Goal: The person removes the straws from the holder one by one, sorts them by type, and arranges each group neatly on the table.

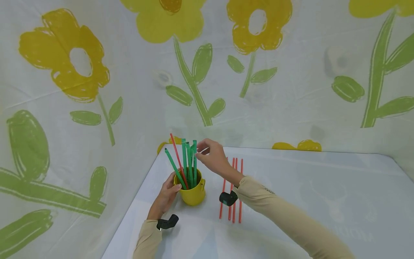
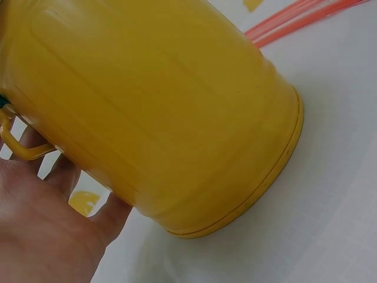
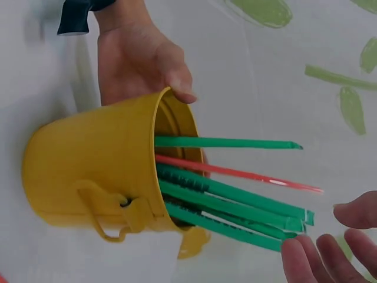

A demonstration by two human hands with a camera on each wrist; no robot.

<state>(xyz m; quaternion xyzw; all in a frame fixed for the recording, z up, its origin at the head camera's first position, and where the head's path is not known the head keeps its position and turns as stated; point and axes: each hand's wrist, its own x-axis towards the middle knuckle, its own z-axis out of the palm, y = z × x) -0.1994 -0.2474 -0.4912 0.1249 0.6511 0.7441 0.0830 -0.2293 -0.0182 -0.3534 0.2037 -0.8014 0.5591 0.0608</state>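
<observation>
A yellow pail [image 1: 193,196] stands on the white table, holding several green-wrapped straws [image 1: 188,158] and one red straw [image 1: 176,149] that lean out of its mouth. My left hand [image 1: 166,197] holds the pail from the left side, thumb at the rim; in the left wrist view its fingers reach behind the pail wall [image 2: 159,118]. At the tops of the green-wrapped straws is my right hand [image 1: 211,156]. Seen from the right wrist, its fingertips lie right by the straw ends [image 3: 294,227], with thumb and fingers spread apart and no straw between them.
To the right of the pail, several red straws [image 1: 241,190] lie side by side on the table [image 1: 307,201], partly under my right forearm. A flower-printed cloth [image 1: 136,118] hangs behind and to the left of the table. The pail has a side handle [image 3: 100,209].
</observation>
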